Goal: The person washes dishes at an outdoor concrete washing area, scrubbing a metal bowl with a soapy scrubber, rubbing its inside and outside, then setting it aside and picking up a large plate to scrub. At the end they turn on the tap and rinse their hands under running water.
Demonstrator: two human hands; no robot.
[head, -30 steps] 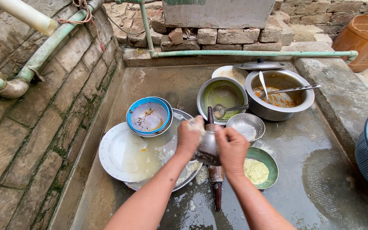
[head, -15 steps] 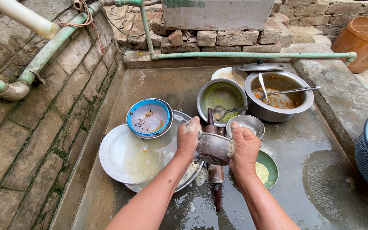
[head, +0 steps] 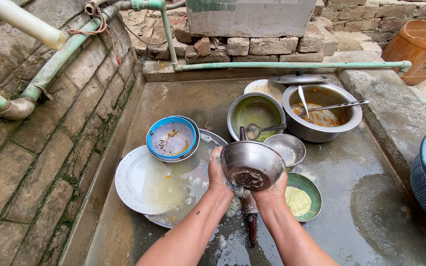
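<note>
Both hands close around a steel bowl (head: 252, 165) held just above the wet slab (head: 371, 207), at about 6 o'clock from the yellow-stained pot (head: 256, 114). The left hand (head: 219, 175) wraps the bowl's left wall, with what looks like a dark scrub pad pressed at the bottom edge. The right hand (head: 272, 189) cups the underside at 5 o'clock, its fingers mostly hidden.

To scrub well, I judge the right hand should brace firmly while the left works round the soiled base, turning the bowl bit by bit.

The bowl is tipped: its base faces the camera and its mouth points away, toward 12 o'clock. Being round, it has no clear long axis.

Outward: a knife (head: 250, 216) lies below, a green dish (head: 304, 197) at 3 o'clock, a white plate (head: 134, 182) and blue bowl (head: 172, 138) at 9 to 10 o'clock.
</note>
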